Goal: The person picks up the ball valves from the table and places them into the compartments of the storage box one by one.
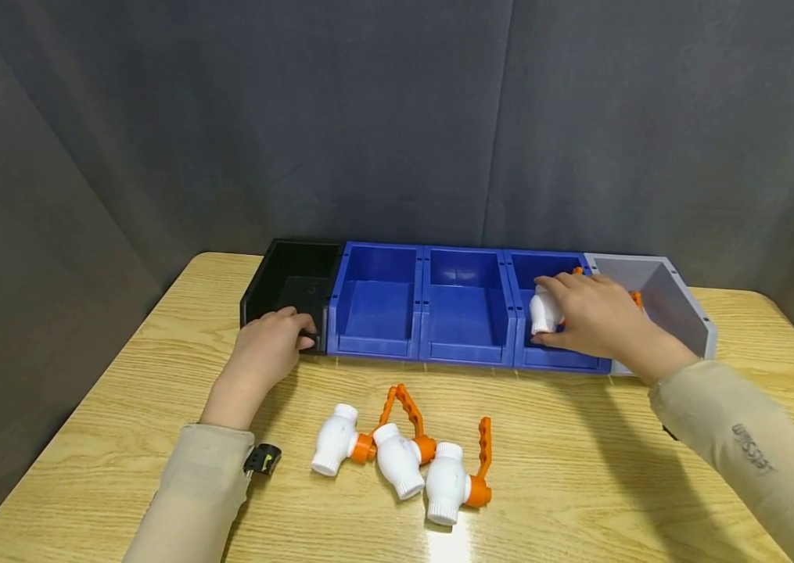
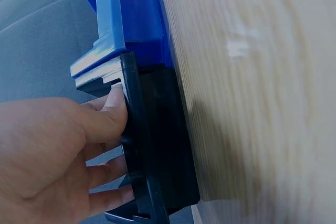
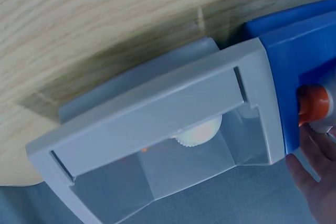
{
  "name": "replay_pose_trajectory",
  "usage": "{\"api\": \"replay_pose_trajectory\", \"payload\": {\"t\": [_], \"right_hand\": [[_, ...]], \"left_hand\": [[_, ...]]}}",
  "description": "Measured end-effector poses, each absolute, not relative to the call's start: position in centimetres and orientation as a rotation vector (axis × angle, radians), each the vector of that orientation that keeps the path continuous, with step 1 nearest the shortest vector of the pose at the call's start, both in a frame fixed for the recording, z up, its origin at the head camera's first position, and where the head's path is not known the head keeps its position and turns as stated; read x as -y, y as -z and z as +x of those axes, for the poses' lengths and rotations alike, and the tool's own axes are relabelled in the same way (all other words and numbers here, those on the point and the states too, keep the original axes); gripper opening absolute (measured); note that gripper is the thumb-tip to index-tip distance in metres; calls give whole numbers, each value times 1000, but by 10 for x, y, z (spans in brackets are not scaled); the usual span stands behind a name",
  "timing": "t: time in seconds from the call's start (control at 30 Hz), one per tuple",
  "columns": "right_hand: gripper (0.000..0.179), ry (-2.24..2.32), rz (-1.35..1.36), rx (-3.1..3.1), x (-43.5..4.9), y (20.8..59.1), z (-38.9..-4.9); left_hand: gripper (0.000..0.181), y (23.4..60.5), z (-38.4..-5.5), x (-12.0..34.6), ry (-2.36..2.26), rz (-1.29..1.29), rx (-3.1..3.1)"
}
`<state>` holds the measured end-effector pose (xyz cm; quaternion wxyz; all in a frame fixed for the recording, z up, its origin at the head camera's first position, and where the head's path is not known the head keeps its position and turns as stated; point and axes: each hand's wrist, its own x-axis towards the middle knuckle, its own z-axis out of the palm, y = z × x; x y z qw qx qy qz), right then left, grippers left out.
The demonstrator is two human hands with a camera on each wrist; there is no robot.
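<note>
My right hand (image 1: 597, 313) grips a white ball valve (image 1: 544, 314) with an orange handle, low inside the rightmost blue bin (image 1: 533, 262). In the right wrist view, the valve's orange hub (image 3: 313, 103) shows beside the fingers. At the left end of the row, my left hand (image 1: 266, 349) holds the front wall of the black bin (image 2: 137, 145), thumb on the near side of its rim and fingers behind it. Three more white ball valves with orange handles, a left one (image 1: 335, 442), a middle one (image 1: 399, 461) and a right one (image 1: 446, 481), lie on the table before the bins.
Two other blue bins, one left (image 1: 375, 313) and one centre (image 1: 463, 317), stand between the black bin and the rightmost blue one. The grey bin (image 1: 692, 313) at the right end contains a white valve (image 3: 202, 131). Behind the wooden table (image 1: 544, 469) hangs a dark curtain (image 1: 397, 117).
</note>
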<state>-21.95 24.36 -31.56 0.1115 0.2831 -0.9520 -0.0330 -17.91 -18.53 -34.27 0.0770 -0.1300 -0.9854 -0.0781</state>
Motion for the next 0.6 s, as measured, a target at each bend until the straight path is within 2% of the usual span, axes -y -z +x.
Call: {"api": "replay_pose_trajectory", "payload": {"t": [0.6], "right_hand": [[80, 67, 828, 2996, -232, 322, -234]], "left_hand": [[13, 345, -182, 187, 229, -394, 2960]]}}
